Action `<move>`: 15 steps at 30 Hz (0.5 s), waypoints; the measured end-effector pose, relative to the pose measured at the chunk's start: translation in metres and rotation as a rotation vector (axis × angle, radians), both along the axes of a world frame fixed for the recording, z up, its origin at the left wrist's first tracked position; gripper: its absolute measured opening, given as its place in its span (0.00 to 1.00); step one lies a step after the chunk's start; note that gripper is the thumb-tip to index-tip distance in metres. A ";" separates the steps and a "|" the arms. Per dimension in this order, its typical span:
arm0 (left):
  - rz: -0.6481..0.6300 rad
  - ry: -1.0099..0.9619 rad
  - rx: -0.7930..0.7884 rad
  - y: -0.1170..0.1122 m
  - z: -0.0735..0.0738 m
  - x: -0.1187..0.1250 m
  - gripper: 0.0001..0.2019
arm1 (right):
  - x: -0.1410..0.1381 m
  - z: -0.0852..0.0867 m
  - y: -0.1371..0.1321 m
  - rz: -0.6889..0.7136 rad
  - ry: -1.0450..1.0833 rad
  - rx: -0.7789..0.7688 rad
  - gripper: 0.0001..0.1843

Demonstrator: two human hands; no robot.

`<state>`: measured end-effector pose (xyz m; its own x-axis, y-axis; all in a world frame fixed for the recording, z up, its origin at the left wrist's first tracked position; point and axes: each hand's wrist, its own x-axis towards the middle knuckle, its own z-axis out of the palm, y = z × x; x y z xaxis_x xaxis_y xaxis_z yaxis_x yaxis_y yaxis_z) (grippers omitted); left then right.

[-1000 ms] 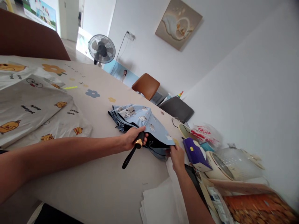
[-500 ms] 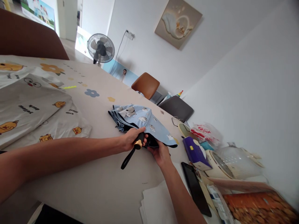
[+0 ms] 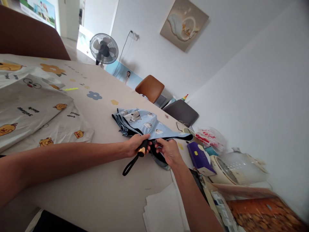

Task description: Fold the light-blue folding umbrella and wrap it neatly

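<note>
A light-blue umbrella (image 3: pixel 142 120) with a cartoon animal print and black lining lies partly folded above the table (image 3: pixel 101 190). My left hand (image 3: pixel 137 145) is closed round its black handle, which has a gold end and a hanging wrist strap (image 3: pixel 130 166). On the umbrella's right side, my right hand (image 3: pixel 169 150) pinches the edge of a canopy fold between thumb and fingers. One panel sticks out to the right above that hand, and another fold hangs below it. The fingertips of my left hand are partly hidden behind the handle.
Duck-print plastic bags (image 3: pixel 43 112) cover the left of the table. White paper sheets (image 3: pixel 164 209) lie near my right forearm. Along the right stand a purple tissue box (image 3: pixel 200 158), a red-and-white plastic bag (image 3: pixel 211 138) and a clear-lidded appliance (image 3: pixel 241 166). A fan (image 3: pixel 104 49) stands beyond the table.
My right hand has moved up from under the canopy to its edge. The right panel is lifted and stretched further right, and a lower fold now shows beneath the hand. My left hand keeps its hold.
</note>
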<state>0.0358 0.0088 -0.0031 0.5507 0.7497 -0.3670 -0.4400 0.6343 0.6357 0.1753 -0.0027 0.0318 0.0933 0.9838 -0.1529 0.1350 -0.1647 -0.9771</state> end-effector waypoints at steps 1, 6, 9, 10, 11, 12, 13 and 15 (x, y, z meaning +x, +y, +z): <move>0.000 -0.009 0.022 0.000 0.000 0.000 0.16 | -0.002 0.003 0.001 0.032 -0.036 -0.015 0.05; -0.011 -0.011 0.036 -0.001 -0.001 -0.001 0.17 | -0.007 0.002 0.004 0.110 -0.194 -0.024 0.05; -0.021 0.009 0.029 -0.001 -0.002 -0.001 0.17 | -0.005 0.000 0.007 0.108 -0.243 -0.013 0.06; -0.024 0.012 0.026 -0.001 -0.002 -0.001 0.17 | -0.005 0.000 0.007 0.110 -0.273 -0.010 0.06; -0.027 0.015 0.019 0.000 -0.002 -0.001 0.17 | -0.004 0.000 0.008 0.116 -0.310 -0.007 0.06; -0.026 0.017 0.011 0.000 -0.002 -0.001 0.16 | -0.004 0.000 0.009 0.122 -0.345 -0.004 0.06; -0.022 0.020 0.002 0.000 -0.003 -0.001 0.16 | -0.004 -0.001 0.010 0.125 -0.374 0.000 0.07; -0.010 0.027 -0.023 -0.001 -0.003 0.000 0.16 | -0.003 -0.002 0.010 0.117 -0.402 0.008 0.07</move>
